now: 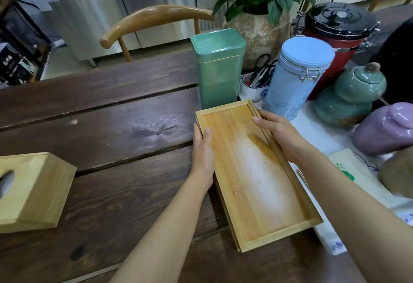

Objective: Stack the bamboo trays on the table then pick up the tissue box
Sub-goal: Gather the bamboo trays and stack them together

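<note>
A long bamboo tray (pixel 252 171) lies on the dark wooden table (pixel 111 115), resting on top of another tray whose edges (pixel 225 213) show beneath it along the left and near sides. My left hand (pixel 202 155) grips the top tray's left rim, thumb over the edge. Along the right rim, my right hand (pixel 279 133) holds the far part of the tray. A wooden tissue box (pixel 31 191) with an oval slot sits at the left edge of the table, apart from both hands.
Behind the trays stand a green square tin (pixel 219 68), a blue clip-lid jar (pixel 297 77), a red canister (pixel 335 43), a green gourd pot (pixel 350 97), a purple jar (pixel 384 128) and a potted plant (pixel 257 3). A chair back (pixel 154 21) is beyond the table.
</note>
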